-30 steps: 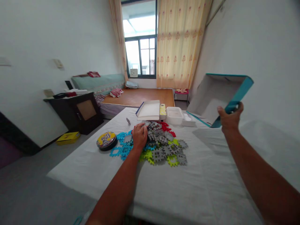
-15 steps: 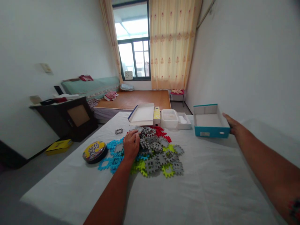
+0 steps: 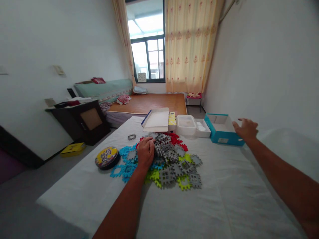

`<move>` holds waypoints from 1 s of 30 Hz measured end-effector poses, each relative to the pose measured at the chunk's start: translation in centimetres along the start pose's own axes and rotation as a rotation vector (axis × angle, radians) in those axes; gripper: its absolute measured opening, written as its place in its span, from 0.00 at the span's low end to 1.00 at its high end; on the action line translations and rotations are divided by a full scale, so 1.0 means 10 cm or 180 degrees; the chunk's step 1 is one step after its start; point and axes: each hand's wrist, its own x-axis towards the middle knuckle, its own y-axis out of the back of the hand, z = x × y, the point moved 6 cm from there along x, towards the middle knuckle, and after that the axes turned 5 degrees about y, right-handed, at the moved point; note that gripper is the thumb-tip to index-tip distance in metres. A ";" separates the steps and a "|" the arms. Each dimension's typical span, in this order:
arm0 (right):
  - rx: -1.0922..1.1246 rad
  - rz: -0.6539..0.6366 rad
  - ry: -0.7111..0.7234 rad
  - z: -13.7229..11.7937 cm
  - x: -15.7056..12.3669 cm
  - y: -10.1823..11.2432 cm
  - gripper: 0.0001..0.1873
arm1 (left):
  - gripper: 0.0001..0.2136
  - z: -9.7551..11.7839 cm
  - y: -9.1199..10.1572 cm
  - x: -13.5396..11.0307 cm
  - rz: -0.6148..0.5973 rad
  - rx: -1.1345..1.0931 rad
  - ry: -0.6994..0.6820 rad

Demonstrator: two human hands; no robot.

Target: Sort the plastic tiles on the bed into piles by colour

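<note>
My left hand [image 3: 146,151] rests on the left side of a heap of interlocking plastic tiles, its fingers loosely bent and lying over them. Around it are blue tiles [image 3: 128,168], grey tiles [image 3: 167,176], lime green tiles [image 3: 183,182] and red tiles [image 3: 175,138]. At the right, a teal open-topped box [image 3: 227,137] stands on the white tablecloth. Just beyond its right end is my right hand [image 3: 246,128], open, thumb and fingers apart with nothing in them. Whether the thumb still touches the box I cannot tell.
A round yellow-topped tin [image 3: 107,156] lies left of the heap, and a single grey tile [image 3: 131,136] lies behind it. At the back are an open white box [image 3: 156,120], a yellow carton [image 3: 172,121], a clear plastic tub [image 3: 186,124] and a small white box [image 3: 203,127].
The teal box has turned and come up against the small white box. My right hand has let go of it and opened. My left hand stays on the heap; the view has swung slightly left.
</note>
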 end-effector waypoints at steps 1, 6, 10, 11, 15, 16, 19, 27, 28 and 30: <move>-0.0031 -0.0169 0.0221 -0.27 -0.04 -0.14 0.18 | 0.15 0.01 0.00 -0.01 -0.0009 0.0023 0.0020; 0.0568 -0.1411 0.2089 -2.29 -0.55 -0.82 0.17 | 0.15 0.02 0.00 -0.03 -0.0034 0.0068 0.0114; -0.0108 -0.1977 0.2902 -3.37 -0.88 -1.19 0.22 | 0.15 0.04 0.01 -0.05 -0.0073 0.0007 0.0075; -0.0317 -0.2096 0.2992 -3.49 -0.91 -1.28 0.22 | 0.15 0.04 0.02 -0.06 -0.0083 0.0002 0.0069; -0.0813 -0.2447 0.3019 -3.59 -0.91 -1.55 0.16 | 0.14 0.05 0.01 -0.06 -0.0086 0.0035 0.0082; -0.0854 -0.2457 0.2979 -3.57 -0.90 -1.59 0.15 | 0.14 0.05 0.01 -0.06 -0.0085 0.0043 0.0069; -0.0866 -0.2366 0.2867 -3.53 -0.86 -1.62 0.14 | 0.13 0.07 0.00 -0.06 -0.0088 0.0052 0.0020; -0.0342 -0.0942 0.0609 -2.49 -0.07 -1.10 0.20 | 0.15 0.02 0.00 -0.04 -0.0070 0.0020 -0.0053; -0.0242 -0.0695 0.0089 -2.21 0.00 -0.98 0.21 | 0.15 0.01 -0.01 -0.03 -0.0065 0.0018 -0.0068; 0.0069 -0.0340 -0.0721 -1.66 0.06 -0.76 0.21 | 0.15 0.00 -0.02 -0.02 -0.0054 0.0014 -0.0095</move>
